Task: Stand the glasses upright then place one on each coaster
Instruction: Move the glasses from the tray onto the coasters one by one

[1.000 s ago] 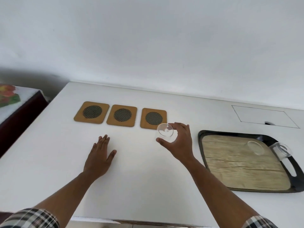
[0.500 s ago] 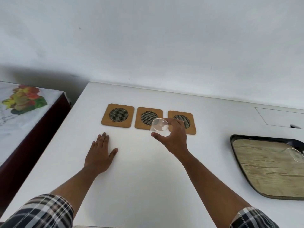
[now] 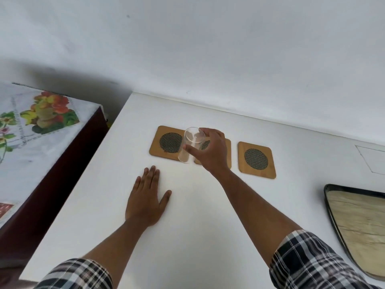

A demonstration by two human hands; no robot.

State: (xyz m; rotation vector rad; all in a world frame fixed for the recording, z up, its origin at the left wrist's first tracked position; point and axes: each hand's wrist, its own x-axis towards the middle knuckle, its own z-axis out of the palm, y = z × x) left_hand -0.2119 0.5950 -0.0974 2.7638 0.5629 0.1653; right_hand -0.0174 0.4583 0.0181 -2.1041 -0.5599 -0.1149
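Holding a clear glass [image 3: 191,145] upright in my right hand [image 3: 210,150], thumb on the near side and fingers curled around the far side, I have it hanging over the seam between the left coaster [image 3: 166,142] and the middle coaster [image 3: 216,154], near the back edge of the white worktop [image 3: 198,215]. Its base looks clear of the surface, though I cannot tell by how much. My left hand [image 3: 145,203] lies flat and open on the worktop toward the front edge, fingers spread, holding nothing.

All three coasters are bare; the right coaster [image 3: 256,159] sits just beside the middle one, and a tray [image 3: 333,215] shows at the worktop's right edge.

The risk, as I judge it, lies in the landing. Set down where it hangs, the base would straddle two coasters or catch a raised edge, leaving the glass tilted and liable to topple. My own hand hides most of the middle coaster, so aiming for it is partly blind. Smooth, see-through walls give little to grip and make the base hard to judge; letting go too soon, or clipping the rim as I withdraw, could tip it toward the back edge.
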